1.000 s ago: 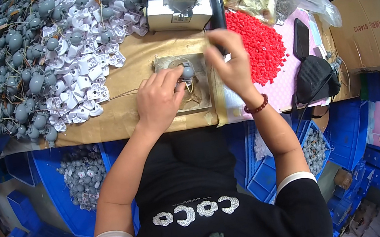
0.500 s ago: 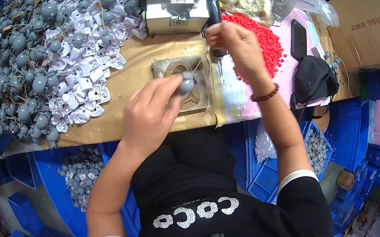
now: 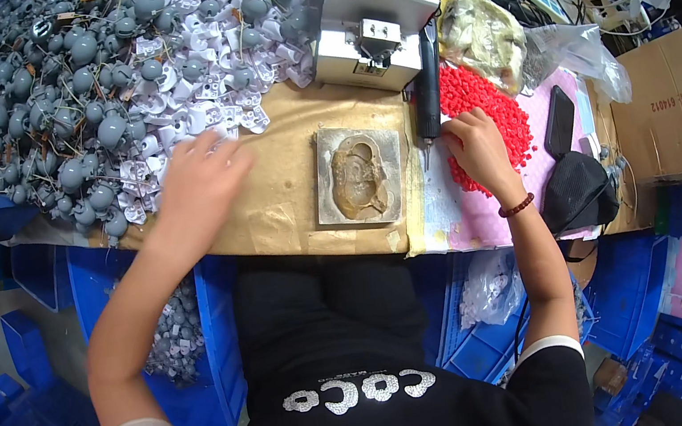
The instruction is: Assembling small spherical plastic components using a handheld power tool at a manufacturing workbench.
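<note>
My left hand (image 3: 203, 189) reaches over the near edge of a heap of white plastic parts (image 3: 199, 92). Its fingers are smeared by motion, so whether it holds anything does not show. At the left edge of a pile of small red pieces (image 3: 489, 102) is my right hand (image 3: 482, 151), its fingertips bent together. What they pinch, if anything, is too small to make out. Just left of these fingertips lies a black electric screwdriver (image 3: 428, 90), its bit toward me. Between my hands a square metal fixture (image 3: 329, 206) with a shaped hollow rests on the brown-covered table (image 3: 275, 197).
Grey round parts with wires (image 3: 60, 125) pile high at the left. A white machine (image 3: 369, 28) stands behind the fixture. To the right are a black pouch (image 3: 576, 190), a dark phone-like slab (image 3: 559, 120) and a cardboard box (image 3: 677, 93). Blue crates (image 3: 224, 350) stand below the table edge.
My left hand has moved left from the fixture to the white parts, and the grey round part is no longer seen in it. My right hand has come down beside the red pieces. The view has shifted.
</note>
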Demonstrator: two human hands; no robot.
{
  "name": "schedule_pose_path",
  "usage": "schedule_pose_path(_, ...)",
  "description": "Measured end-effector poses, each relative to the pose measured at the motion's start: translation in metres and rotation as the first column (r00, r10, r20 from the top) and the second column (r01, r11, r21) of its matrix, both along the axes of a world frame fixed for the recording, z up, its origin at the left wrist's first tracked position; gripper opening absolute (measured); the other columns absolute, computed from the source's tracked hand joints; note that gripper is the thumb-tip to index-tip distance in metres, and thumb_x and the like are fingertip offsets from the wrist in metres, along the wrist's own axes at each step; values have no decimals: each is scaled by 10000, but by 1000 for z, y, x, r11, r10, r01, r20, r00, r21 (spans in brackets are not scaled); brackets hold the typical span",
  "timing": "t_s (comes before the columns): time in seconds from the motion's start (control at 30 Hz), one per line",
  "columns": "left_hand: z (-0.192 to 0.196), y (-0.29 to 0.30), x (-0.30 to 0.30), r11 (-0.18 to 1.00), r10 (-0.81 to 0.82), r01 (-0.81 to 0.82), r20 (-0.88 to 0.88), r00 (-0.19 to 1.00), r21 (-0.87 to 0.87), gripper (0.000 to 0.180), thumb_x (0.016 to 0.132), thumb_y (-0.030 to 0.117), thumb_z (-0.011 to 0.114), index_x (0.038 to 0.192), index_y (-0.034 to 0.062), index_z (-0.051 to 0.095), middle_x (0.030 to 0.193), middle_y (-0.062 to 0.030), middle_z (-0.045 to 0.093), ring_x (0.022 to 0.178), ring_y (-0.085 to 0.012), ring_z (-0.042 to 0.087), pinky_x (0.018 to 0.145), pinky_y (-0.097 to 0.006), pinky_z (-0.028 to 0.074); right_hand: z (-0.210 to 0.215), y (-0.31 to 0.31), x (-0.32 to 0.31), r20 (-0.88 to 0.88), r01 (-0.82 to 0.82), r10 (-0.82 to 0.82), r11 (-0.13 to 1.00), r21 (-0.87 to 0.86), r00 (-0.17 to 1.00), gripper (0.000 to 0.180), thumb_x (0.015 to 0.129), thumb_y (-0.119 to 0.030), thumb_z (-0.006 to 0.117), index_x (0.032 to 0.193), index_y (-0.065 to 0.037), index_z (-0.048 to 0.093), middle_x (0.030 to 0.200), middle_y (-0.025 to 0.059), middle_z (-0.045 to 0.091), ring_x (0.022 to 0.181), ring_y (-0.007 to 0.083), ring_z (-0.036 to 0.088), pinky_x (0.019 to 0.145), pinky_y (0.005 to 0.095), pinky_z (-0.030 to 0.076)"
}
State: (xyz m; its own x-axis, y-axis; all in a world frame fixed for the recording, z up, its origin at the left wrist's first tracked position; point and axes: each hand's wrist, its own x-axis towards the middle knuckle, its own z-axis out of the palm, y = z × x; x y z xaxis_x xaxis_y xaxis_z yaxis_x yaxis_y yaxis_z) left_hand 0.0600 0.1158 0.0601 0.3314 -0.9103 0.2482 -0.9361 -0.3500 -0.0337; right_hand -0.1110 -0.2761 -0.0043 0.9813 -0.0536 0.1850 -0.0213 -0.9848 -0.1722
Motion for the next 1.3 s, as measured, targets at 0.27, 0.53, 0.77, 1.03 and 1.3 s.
schedule_pose_path(0.27, -68, -64, 27, 994, -47, 42, 43, 998, 101, 190, 816, 109, 626, 1005, 99, 613, 953, -75, 612, 1017, -258, 615, 819, -384, 496, -1, -3, -5, 111, 50, -64, 992, 119, 992, 116, 762, -3, 720, 871, -39, 702, 848, 89, 667, 851, 285, 591, 778, 388, 500)
schedule_pose_path(0.53, -83, -32, -36, 967, -203, 132, -351, 914, -217, 377, 824, 37, 667, 1187, -15, 580, 1366, -206, 521, 1063, -341, 604, 918, -395, 534, 25, 28, 0, 187, -14, -80, 890, 455, 979, 112, 783, 9, 728, 879, -43, 702, 832, 62, 666, 816, 229, 601, 722, 349, 494)
schedule_pose_path(0.77, -82, -21, -29, 974, -201, 150, -342, 918, -171, 481, 807, 78, 750, 1249, -1, 579, 1299, -184, 580, 1023, -327, 629, 872, -388, 544, 27, 45, 1, 208, -116, 6, 844, 523, 978, 107, 787, 23, 726, 874, -33, 697, 887, 64, 695, 872, 231, 626, 780, 339, 495)
schedule_pose_path(1.03, -32, -89, -30, 950, -279, 106, -638, 718, -295, 294, 854, 307, 762, 950, 55, 646, 843, -110, 609, 772, -317, 639, 667, -425, 510, 26, 59, 4, 221, -165, 43, 806, 569, 974, 92, 789, 3, 731, 865, -29, 690, 865, 82, 678, 854, 250, 623, 774, 355, 495)
schedule_pose_path(1.3, -49, -129, -28, 935, -237, 65, -482, 844, -347, 345, 750, 304, 827, 961, 93, 654, 1077, -96, 586, 1010, -313, 588, 798, -426, 508, 18, 72, 7, 236, -226, 102, 773, 593, 966, 115, 778, -10, 737, 879, -49, 698, 855, 77, 663, 854, 260, 600, 765, 359, 493)
